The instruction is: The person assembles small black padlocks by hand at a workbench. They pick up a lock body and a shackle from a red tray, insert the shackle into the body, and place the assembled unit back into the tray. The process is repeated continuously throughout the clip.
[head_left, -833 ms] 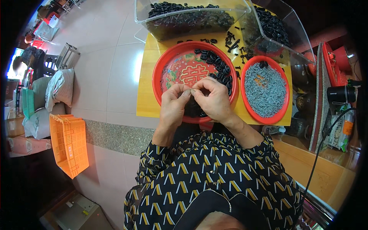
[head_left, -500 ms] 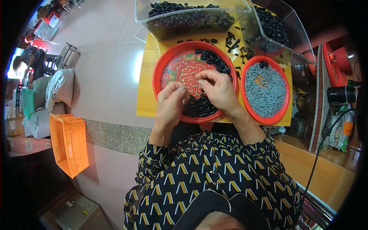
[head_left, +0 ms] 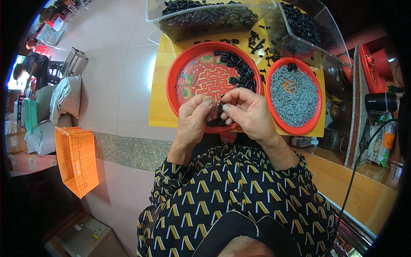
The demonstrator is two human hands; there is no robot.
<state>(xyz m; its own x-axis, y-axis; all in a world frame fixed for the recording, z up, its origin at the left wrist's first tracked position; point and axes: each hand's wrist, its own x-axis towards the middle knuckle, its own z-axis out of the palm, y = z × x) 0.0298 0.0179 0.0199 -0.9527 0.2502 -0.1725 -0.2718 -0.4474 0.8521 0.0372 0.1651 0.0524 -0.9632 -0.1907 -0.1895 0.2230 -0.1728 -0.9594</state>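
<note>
Over the near part of a round red tray (head_left: 173, 68), my left hand (head_left: 193, 119) and my right hand (head_left: 251, 115) face each other with fingertips almost meeting. Thumb and forefinger are pinched together on each hand. Whatever lies between the fingertips is too small and dark to make out against the black parts behind it. Small oval black plastic parts (head_left: 242, 70) with holes line the tray's right side, and more show under my hands. To the right stands an oval red tray (head_left: 269, 92) heaped with small silver-grey metal pieces (head_left: 295, 98).
Two clear plastic bins (head_left: 209, 21) (head_left: 314, 43) of black parts stand at the back of the yellow table (head_left: 160, 98). Loose black pieces (head_left: 257, 45) lie between them and the trays. An orange crate (head_left: 79, 160) sits on the floor at left. A black cable (head_left: 353, 180) hangs at right.
My right hand has come down toward me, and the two hands' fingertips are closer together. The trays and table appear slightly higher in the view.
</note>
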